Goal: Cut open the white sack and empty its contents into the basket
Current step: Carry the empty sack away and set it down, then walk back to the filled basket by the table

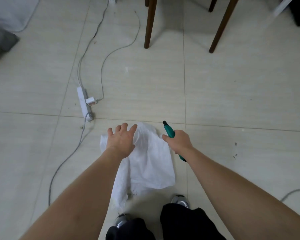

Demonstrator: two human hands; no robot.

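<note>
A white woven sack [149, 163] lies flat and crumpled on the tiled floor just in front of my feet. My left hand [121, 139] hovers over its far left corner with the fingers spread, holding nothing. My right hand [177, 141] is at the sack's far right edge, closed around a green utility knife [169, 130] whose black tip points away from me. The knife's rear end sticks out below my wrist. No basket is in view.
A white power strip [84, 103] with a plugged-in adapter lies left of the sack, with grey cables [66, 158] trailing across the floor. Dark wooden chair legs [149, 23] stand at the far side. Grey and white bags [3, 23] sit at the top left. My shoes [180, 201] are below the sack.
</note>
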